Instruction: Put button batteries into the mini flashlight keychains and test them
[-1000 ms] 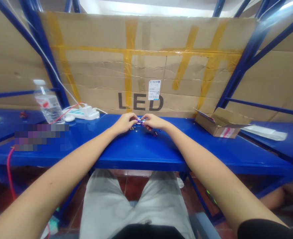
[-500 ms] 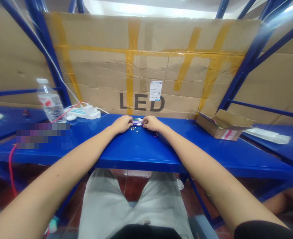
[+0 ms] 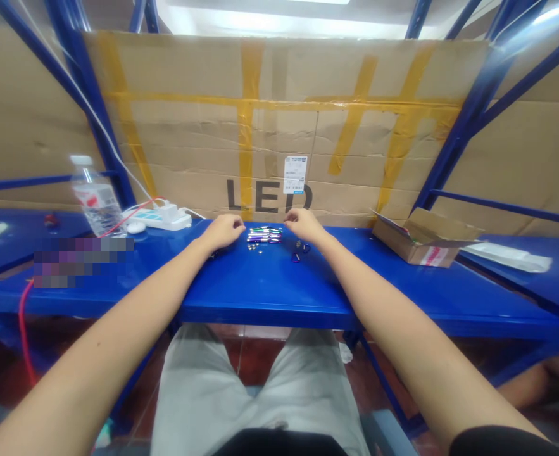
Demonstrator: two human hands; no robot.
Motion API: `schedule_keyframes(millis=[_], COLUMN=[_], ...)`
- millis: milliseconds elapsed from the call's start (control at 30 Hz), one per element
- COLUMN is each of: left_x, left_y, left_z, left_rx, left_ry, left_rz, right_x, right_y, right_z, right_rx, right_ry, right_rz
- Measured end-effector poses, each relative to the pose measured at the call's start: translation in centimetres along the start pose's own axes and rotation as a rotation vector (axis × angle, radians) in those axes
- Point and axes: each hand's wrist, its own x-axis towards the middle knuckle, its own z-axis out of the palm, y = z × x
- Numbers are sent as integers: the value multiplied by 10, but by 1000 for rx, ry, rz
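Observation:
A small row of shiny purple and silver metal pieces (image 3: 264, 235) lies on the blue bench top (image 3: 270, 285). Several tiny round metal parts (image 3: 255, 247) sit just in front of it, and small dark purple ring-like pieces (image 3: 299, 252) lie to the right. My left hand (image 3: 223, 229) rests on the bench left of the row, fingers curled in. My right hand (image 3: 302, 222) is right of the row, fingers also curled. Neither hand touches the row, and I cannot make out anything inside either hand.
A plastic water bottle (image 3: 95, 199) and a white power strip (image 3: 160, 215) with a red cable stand at the left. An open cardboard box (image 3: 424, 237) sits at the right. A taped cardboard wall marked LED (image 3: 270, 193) closes the back. Blue rack posts stand on both sides.
Both hands were together on the purple metal pieces; they have let go and moved apart, left hand leftward, right hand rightward and back. The row now lies uncovered.

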Motion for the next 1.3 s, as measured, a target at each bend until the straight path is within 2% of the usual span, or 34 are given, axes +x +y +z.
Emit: schedule_keyframes(millis=[67,167,233,367,533,667,767,833,900,967,1033,1100,1167,1233,1300], left_x=[-3,-9,-12,-15,-16,-16,-16,-16,-16,-15,-14,-14,-15,-16,-17], left_y=[-9,-21,-26,-29,-27,-20,-5,10,25,38,46,49,47,43,39], left_z=[-11,-27,-35,-43,-42,-35,-26,-20,-14,-8,-4,-1,2,3,3], left_rx=[-11,30,86,60,-43,-128,-307,-460,-597,-713,-752,-726,-607,-401,-185], left_ry=[-70,-267,-347,-494,-551,-487,-335,-194,-31,16,35,50,54,0,-107], left_rz=[-33,-95,-177,-281,-245,-189,-109,-45,6,48,71,94,109,131,163], right_x=[-2,-6,-8,-11,-18,-22,-23,-25,-27,-29,-30,-30,-28,-25,-22], right_y=[9,22,26,14,-6,-12,-18,-24,-33,-41,-46,-47,-45,-39,-32], right_z=[-11,-21,-22,-18,-11,-8,-8,-7,-4,0,4,4,1,-5,-12], right_rx=[6,-7,-35,-62,5,4,10,74,218,360,403,428,491,573,633], right_ry=[37,-21,-62,-88,-204,-226,-192,-176,-223,-313,-346,-328,-287,-223,-128], right_rz=[64,133,166,172,161,128,90,43,-21,-92,-123,-86,-15,86,191])
